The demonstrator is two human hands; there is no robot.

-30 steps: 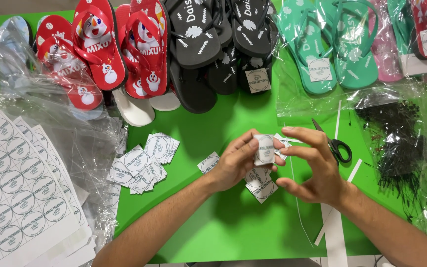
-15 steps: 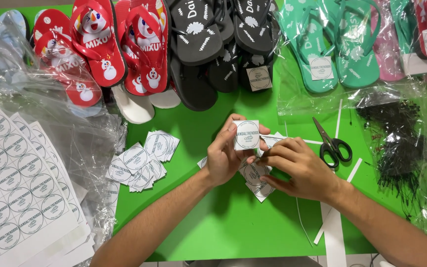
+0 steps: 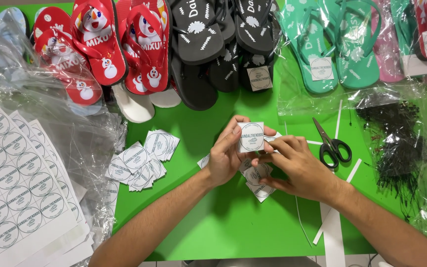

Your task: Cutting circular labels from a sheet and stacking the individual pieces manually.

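Now the square white tag (image 3: 251, 137) w/ a round printed seal sits upright btwn both hands, just above the green tabletop (image 3: 223, 222), centre of view. Left hand (image 3: 227, 157) is curled shut on its left edge, thumb in front. Right hand (image 3: 292, 165) pinches at the tag's right side, fingers mostly closed; can't tell what else it grips. Vs. a sec ago the tag has turned face-up toward the camera and both hands sit closer together, so it looks picked out and squared up for handling. Under the hands: a few loose tags (image 3: 258, 180). Left of them, a bigger tag pile (image 3: 142, 160). Scissors (image 3: 332, 146) lie just right. Flip-flops (image 3: 139, 49) line the far edge, sticker sheets (image 3: 11, 183) far left, black ties in a bag (image 3: 396, 143) far right.
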